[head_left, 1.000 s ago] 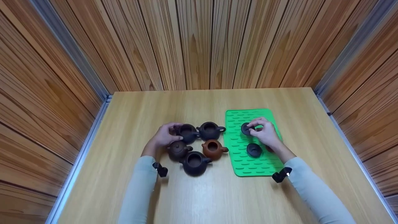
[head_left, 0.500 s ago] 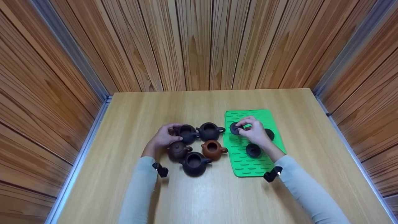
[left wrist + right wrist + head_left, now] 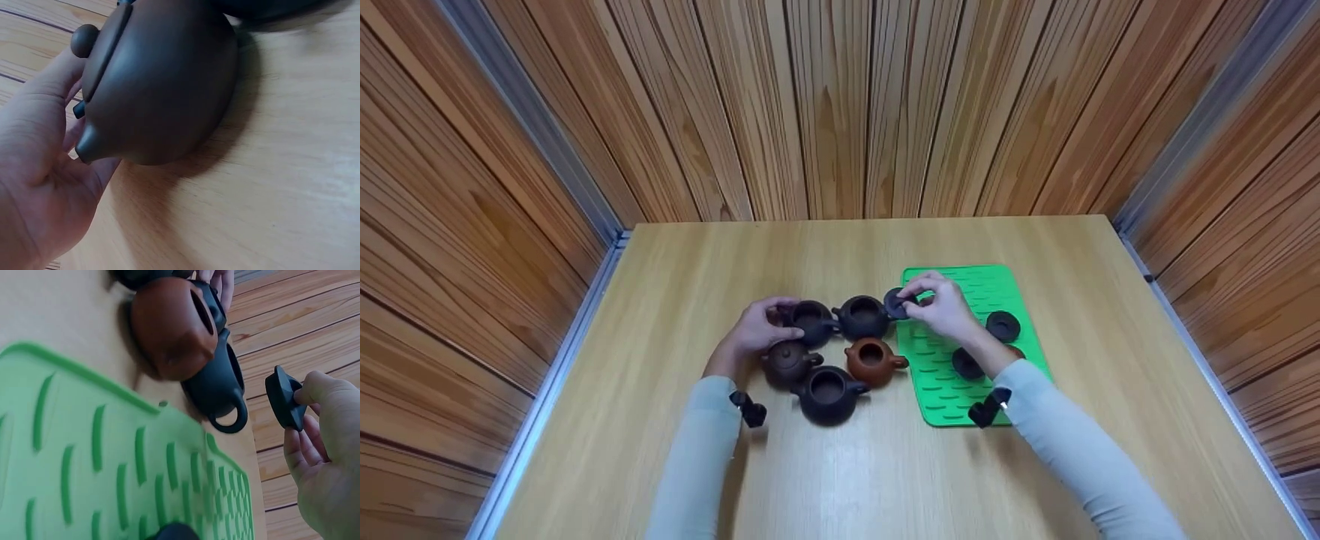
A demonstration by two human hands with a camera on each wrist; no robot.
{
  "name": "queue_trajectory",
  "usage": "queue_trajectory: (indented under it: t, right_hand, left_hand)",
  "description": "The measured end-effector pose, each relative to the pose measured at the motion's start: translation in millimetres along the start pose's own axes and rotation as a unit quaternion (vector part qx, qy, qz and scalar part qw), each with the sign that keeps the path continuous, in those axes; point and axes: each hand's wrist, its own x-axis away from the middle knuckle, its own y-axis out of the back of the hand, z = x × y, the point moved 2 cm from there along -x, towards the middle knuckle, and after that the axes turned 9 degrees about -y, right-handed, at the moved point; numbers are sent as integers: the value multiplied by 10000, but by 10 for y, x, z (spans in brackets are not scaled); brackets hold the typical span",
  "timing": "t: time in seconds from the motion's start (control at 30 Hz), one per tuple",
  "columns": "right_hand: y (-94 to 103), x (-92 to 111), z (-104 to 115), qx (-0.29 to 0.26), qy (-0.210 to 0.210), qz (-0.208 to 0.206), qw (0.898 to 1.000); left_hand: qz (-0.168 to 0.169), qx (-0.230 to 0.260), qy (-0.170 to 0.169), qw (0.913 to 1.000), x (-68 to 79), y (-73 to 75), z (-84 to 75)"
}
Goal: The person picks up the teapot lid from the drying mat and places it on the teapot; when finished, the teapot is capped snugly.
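My left hand (image 3: 756, 327) holds the side of a dark lidless teapot (image 3: 811, 330) at the back left of the group, fingers behind it and thumb in front. Just before that hand stands a brown lidded teapot (image 3: 786, 365), which mostly hides the held one in the left wrist view. My right hand (image 3: 946, 309) pinches a dark teapot lid (image 3: 283, 398) by its knob, raised near the handle of another dark lidless teapot (image 3: 861, 324). A reddish-brown lidless teapot (image 3: 872, 368) and a larger dark lidless teapot (image 3: 826, 401) stand nearer the front.
Under the right arm lies a green ridged mat (image 3: 930, 401). On it are a dark lid (image 3: 1003, 326), a second dark lid (image 3: 966, 365) partly behind the wrist, and a reddish-brown lid (image 3: 1015, 352) mostly covered. Wood-panelled walls enclose the table (image 3: 780, 259).
My right hand has carried the lid leftward from over the mat to beside the back right teapot, uncovering another dark lid. The left hand has stayed on its teapot.
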Motion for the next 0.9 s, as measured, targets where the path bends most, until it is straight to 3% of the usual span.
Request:
queue_trajectory:
  t: [0.5,0.9]
  right_hand:
    - [-370,-118,261,126,54,324,9994]
    - [-681,-223,477,49,390,508,9979]
  left_hand:
    - [-132,-93,-39,9999,-15,-40,39]
    - [-191,-72,-102,9997,1,-32,77]
